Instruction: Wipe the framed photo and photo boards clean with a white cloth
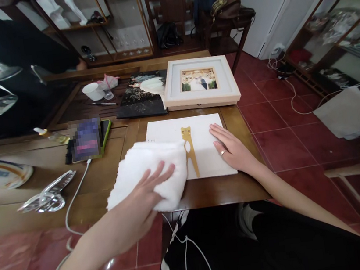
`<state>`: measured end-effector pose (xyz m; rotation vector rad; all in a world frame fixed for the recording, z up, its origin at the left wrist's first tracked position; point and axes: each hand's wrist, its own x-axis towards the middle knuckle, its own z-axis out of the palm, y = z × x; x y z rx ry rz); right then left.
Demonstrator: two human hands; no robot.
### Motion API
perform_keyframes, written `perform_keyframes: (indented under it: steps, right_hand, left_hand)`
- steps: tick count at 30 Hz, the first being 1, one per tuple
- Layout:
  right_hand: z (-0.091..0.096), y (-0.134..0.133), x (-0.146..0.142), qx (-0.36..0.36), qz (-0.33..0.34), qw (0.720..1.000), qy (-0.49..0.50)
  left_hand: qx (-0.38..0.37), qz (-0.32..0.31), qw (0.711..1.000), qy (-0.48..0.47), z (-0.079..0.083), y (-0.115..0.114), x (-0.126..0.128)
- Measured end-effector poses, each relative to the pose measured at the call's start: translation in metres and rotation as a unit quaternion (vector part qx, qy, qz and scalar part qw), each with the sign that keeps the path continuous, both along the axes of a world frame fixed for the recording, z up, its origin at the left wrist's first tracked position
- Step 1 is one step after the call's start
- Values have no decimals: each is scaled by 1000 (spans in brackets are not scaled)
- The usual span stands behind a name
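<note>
My left hand [155, 184] lies with fingers spread on a folded white towel [137, 162], which covers the left part of a white board [206, 149]. My right hand [229, 146], with a ring on one finger, rests flat on the board's right side, fingers stretched out. Between the hands, a flat gold-coloured cutout [189, 151] shaped like a long-legged figure with an oval hole sits on the board. The towel's right edge touches or slightly overlaps it. Some small dark marks show on the board near its upper left.
Behind the board are a framed photo box [204, 101] and a dark photo panel [139, 100]. To the left lie a phone [87, 138] with a white cable, a dropper bottle [52, 135], a shiny metal tool [48, 194] and a white cup [94, 92]. A person in dark clothes is at the far left.
</note>
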<state>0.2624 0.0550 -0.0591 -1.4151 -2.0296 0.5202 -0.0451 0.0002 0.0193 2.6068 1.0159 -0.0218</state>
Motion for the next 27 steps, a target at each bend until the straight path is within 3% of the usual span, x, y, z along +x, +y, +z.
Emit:
perform_keyframes:
  steps: [2,5,8,13,18,22,27]
  right_hand:
    - [0,0,0,0,1,1000,-3]
    - [0,0,0,0,1,1000,-6]
    - [0,0,0,1,1,1000,-1]
    - [2,1,0,-4,2,1000,-10]
    - [3,0,0,-3,2,1000,-6]
    - [3,-1,0,-6,2,1000,-2]
    - [1,-1,-1,-3,2,1000,-1]
  left_hand:
    - [-4,4,1000,-10,1,-11,-3]
    - [-6,-10,1000,9,0,-5,-2]
    - [2,-23,999,33,-2,22,4]
    - [4,-20,997,76,-8,87,17]
    - [69,14,997,32,-24,131,28]
    - [94,20,995,27,-32,116,35]
    - [99,15,994,42,-31,48,31]
